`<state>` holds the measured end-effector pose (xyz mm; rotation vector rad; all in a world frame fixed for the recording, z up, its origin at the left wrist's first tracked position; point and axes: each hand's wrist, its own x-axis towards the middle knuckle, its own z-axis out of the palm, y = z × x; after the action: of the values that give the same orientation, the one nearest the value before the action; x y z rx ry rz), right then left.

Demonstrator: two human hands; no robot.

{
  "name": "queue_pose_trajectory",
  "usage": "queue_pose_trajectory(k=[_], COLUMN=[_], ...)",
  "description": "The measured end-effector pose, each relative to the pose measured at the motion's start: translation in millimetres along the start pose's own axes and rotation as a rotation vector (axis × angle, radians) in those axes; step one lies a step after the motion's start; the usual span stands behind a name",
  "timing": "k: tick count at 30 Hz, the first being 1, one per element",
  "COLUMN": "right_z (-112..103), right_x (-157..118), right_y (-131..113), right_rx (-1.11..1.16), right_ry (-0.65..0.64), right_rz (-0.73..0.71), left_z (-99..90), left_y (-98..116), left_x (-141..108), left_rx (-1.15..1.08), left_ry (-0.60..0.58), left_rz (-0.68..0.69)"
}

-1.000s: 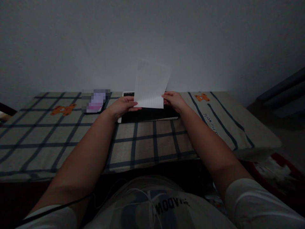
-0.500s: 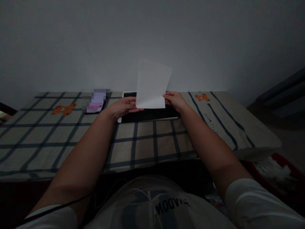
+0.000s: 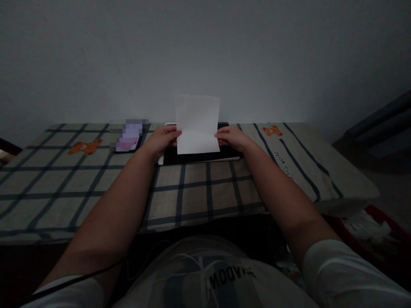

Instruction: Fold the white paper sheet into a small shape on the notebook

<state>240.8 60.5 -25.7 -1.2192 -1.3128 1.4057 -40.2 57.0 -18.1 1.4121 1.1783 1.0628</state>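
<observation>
Dim wall (image 3: 205,51) behind the table (image 3: 208,201), white sheet (image 3: 198,124) upright near the far edge's middle, pinched at opposite sides by left hand (image 3: 164,139) and right hand (image 3: 233,137), light, even tension best against creasing, black notebook (image 3: 180,158) beneath, phone (image 3: 131,136) toward the far left corner.

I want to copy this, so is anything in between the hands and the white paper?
Nothing visible is: the left hand and right hand each pinch a side edge of the white paper. The black notebook lies below it, not between.
</observation>
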Motion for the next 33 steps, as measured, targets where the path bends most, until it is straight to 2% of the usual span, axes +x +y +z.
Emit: queue_pose_trajectory(k=[3, 8, 15, 23, 29, 33], right_z=[1.1, 5.3, 4.0, 3.3, 3.1, 2.8], right_x=[-2.7, -5.0, -0.5, -0.5, 0.5, -1.0], right_y=[-2.9, -6.7, -2.3, -0.7, -0.7, -1.6], right_rx=[0.034, 0.129, 0.104, 0.061, 0.000, -0.021], right_ry=[-0.019, -0.021, 0.001, -0.028, -0.013, 0.002], right_rz=[0.004, -0.095, -0.114, -0.063, -0.080, -0.127], left_z=[-0.5, 0.5, 0.4, 3.5, 1.8, 3.0], left_y=[0.0, 2.0, 2.5, -4.8, -3.1, -2.3], left_x=[-0.6, -1.5, 1.5, -0.1, -0.8, -0.8], left_rx=[-0.040, -0.072, -0.108, -0.055, -0.059, -0.092], left_ry=[0.003, -0.017, -0.012, 0.023, -0.001, 0.036], left_rz=[-0.019, -0.021, -0.093, 0.023, -0.057, -0.099])
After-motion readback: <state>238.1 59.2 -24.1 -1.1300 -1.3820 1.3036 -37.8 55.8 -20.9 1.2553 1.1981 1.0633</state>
